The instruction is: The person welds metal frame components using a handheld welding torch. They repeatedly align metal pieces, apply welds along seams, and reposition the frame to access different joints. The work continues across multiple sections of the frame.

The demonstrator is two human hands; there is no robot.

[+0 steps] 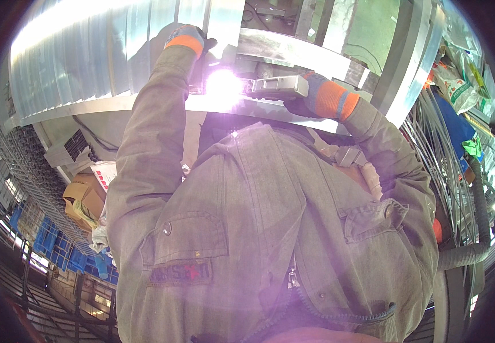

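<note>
My right hand (323, 96), in a grey and orange glove, is wrapped round a boxy light-grey welding gun (279, 87). The gun points left, and a glaring white-violet flash (223, 84) burns at its tip and hides the spot beneath. Beyond and to the left of the flash, my left hand (185, 39) lies on shiny ribbed metal sheeting (93, 63). Its thumb sticks out to the right, while the other fingers are mostly hidden behind the glove's back. A metal strip (121, 104) runs along the sheeting's near edge, below the flash.
Metal frame bars (393, 63) slant across the far right. Thin metal rods (430, 148) and a grey hose (467, 254) lie at my right, near plastic bags (456, 86). A cardboard box (84, 200) and wire mesh (30, 166) stand at the left.
</note>
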